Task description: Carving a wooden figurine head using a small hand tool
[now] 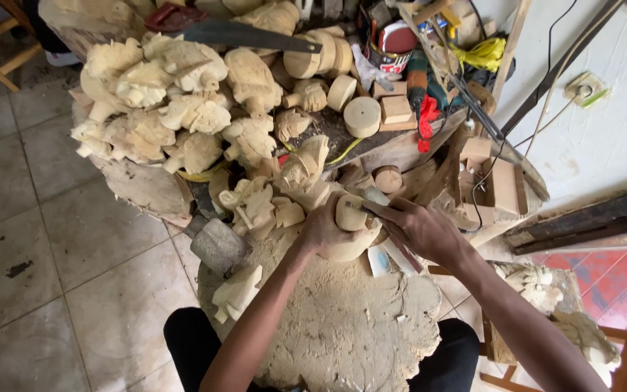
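Carving a pale wooden piece on the round, dust-covered stump table [350,327]

At its far edge, left hand [322,232] fingers grip the pale, rounded wooden carving [351,218]; right hand [421,229] closes round a slim carving tool [375,197]. Best held braced, cuts shallow. Beyond lie pale rough-carved wooden figures [168,101].
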